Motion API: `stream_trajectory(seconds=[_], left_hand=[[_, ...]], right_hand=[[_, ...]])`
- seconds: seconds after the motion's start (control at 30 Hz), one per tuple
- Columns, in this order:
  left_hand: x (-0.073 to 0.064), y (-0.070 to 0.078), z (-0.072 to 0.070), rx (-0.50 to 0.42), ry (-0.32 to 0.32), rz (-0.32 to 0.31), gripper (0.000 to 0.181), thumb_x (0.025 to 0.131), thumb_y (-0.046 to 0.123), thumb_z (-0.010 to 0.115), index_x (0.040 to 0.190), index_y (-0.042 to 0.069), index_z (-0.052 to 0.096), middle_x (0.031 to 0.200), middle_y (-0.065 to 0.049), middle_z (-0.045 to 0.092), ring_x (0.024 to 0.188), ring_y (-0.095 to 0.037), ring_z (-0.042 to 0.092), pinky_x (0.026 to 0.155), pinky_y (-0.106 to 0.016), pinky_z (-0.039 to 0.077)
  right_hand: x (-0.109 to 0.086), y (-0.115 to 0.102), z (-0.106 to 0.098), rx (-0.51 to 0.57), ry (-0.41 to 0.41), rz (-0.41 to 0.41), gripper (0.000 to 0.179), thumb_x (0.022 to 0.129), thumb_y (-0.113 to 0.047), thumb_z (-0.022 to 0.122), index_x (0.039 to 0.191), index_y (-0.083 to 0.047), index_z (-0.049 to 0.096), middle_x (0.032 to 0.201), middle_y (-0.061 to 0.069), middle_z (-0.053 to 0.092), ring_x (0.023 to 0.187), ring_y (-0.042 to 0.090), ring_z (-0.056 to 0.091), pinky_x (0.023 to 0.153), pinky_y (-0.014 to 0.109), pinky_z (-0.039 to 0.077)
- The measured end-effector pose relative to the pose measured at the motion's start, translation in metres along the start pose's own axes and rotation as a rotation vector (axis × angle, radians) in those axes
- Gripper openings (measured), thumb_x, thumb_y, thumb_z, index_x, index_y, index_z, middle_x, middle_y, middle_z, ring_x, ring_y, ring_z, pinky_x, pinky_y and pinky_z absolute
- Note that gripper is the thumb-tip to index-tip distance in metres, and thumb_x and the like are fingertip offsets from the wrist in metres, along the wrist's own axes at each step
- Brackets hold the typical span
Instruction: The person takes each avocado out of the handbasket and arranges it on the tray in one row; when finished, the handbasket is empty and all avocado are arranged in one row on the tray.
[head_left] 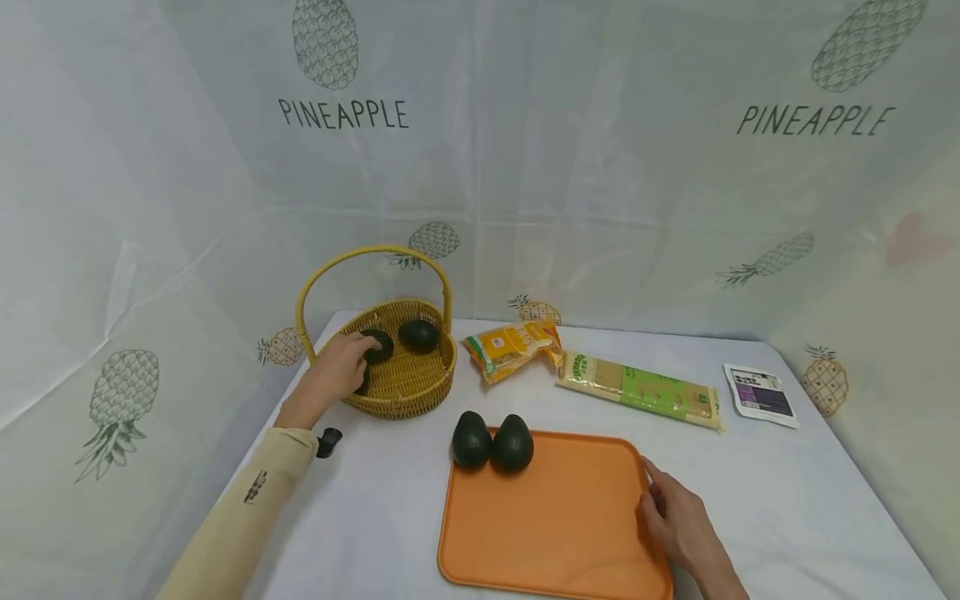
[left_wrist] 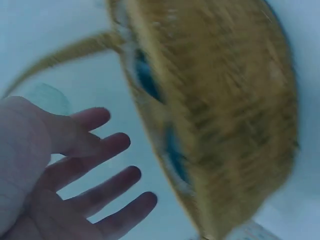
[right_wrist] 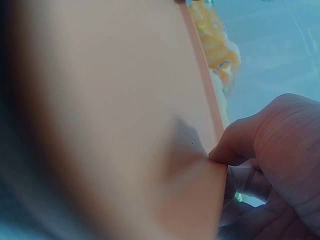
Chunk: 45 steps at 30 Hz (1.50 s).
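Observation:
My left hand (head_left: 343, 364) reaches over the near left rim of a yellow wicker basket (head_left: 401, 407). Its fingers are spread and relaxed in the left wrist view, with nothing between them. In the head view the fingertips overlap a dark green avocado (head_left: 379, 347) inside the basket; another avocado (head_left: 419, 335) lies to its right. With thumb and fingers my right hand (head_left: 678, 517) pinches the right edge of an orange tray (head_left: 562, 525). Two more avocados, a left one (head_left: 471, 442) and a right one (head_left: 513, 445), sit side by side at the tray's far left corner.
Behind the tray lie an orange-yellow food packet (head_left: 513, 348), a long green and tan packet (head_left: 641, 389) and a small white and purple pouch (head_left: 761, 395). The basket's tall handle (head_left: 375, 249) arches upward. A pineapple-print curtain (head_left: 562, 167) hangs along the table's back.

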<state>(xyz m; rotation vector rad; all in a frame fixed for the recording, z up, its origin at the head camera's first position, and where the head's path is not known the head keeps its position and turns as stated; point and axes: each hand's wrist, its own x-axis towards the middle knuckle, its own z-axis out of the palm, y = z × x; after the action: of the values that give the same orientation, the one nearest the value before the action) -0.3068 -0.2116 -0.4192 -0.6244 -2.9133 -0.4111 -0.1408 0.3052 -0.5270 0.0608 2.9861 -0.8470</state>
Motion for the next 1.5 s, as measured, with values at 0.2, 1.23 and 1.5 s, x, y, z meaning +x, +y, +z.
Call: stream_trajectory(seconds=[0.2, 1.23, 1.5], left_hand=[[0.013, -0.027, 0.008, 0.118, -0.178, -0.021, 0.043, 0.093, -0.016, 0.068, 0.132, 0.001, 0.072, 0.145, -0.028, 0.061, 0.127, -0.052, 0.059, 0.105, -0.058, 0.055], [0.012, -0.028, 0.021, 0.248, -0.154, -0.137, 0.04, 0.105, 0.028, 0.071, 0.134, 0.001, 0.071, 0.128, -0.025, 0.071, 0.117, -0.049, 0.065, 0.1, -0.061, 0.056], [0.012, -0.027, 0.028, 0.149, -0.15, -0.148, 0.046, 0.108, 0.029, 0.065, 0.145, 0.002, 0.063, 0.136, -0.035, 0.063, 0.111, -0.049, 0.069, 0.091, -0.06, 0.06]], right_hand=[[0.001, 0.0, 0.001, 0.002, 0.003, 0.009, 0.06, 0.099, -0.005, 0.061, 0.156, 0.007, 0.048, 0.088, 0.001, 0.059, 0.074, 0.009, 0.049, 0.064, 0.024, 0.04], [0.0, -0.001, 0.0, 0.004, 0.008, -0.006, 0.058, 0.099, -0.004, 0.062, 0.155, 0.007, 0.049, 0.086, 0.0, 0.059, 0.073, 0.008, 0.048, 0.064, 0.023, 0.041], [0.0, 0.001, 0.002, -0.003, 0.028, -0.016, 0.058, 0.099, -0.003, 0.062, 0.154, 0.007, 0.051, 0.085, 0.0, 0.058, 0.072, 0.008, 0.048, 0.063, 0.024, 0.04]])
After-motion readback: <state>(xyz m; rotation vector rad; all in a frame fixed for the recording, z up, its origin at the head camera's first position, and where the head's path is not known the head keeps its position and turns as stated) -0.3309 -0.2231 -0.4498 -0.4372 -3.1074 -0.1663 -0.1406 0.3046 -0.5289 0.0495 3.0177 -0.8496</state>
